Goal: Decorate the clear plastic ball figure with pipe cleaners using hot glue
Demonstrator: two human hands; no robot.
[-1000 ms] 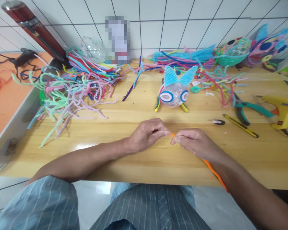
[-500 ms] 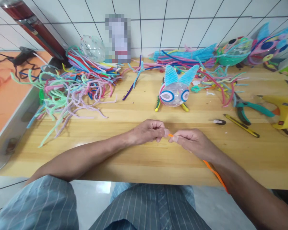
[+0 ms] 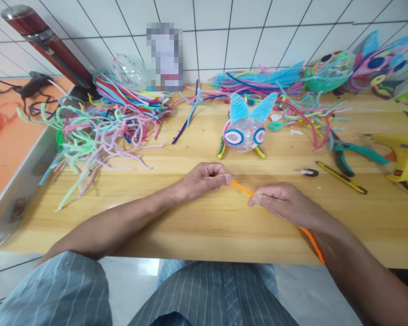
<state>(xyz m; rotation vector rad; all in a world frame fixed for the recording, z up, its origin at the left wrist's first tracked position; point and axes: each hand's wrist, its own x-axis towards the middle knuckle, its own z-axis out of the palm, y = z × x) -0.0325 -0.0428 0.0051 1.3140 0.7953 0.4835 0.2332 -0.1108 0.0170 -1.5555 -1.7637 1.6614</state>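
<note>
An orange pipe cleaner [image 3: 242,187] runs between my two hands above the front half of the wooden table [image 3: 177,226]. My left hand [image 3: 209,180] pinches its one end between thumb and finger. A short way along, my right hand [image 3: 275,199] is closed round it, and the rest trails out under my right wrist toward the table's edge. Just beyond my hands stands a clear round ball figure [image 3: 245,136] with blue fuzzy ears, ringed blue, white and pink eyes and yellow-green feet. Neither hand touches it.
Tangled pipe cleaners [image 3: 112,131] spread at the left, more bundles [image 3: 258,83] along the tiled wall. At right lie teal-handled pliers [image 3: 360,151], a yellow utility knife [image 3: 342,177], and a yellow glue gun [image 3: 403,156]. Two more decorated ball figures stand at the back right.
My hands have drawn apart, the left going left and the right going right. A longer stretch of the orange pipe cleaner now shows between them.
</note>
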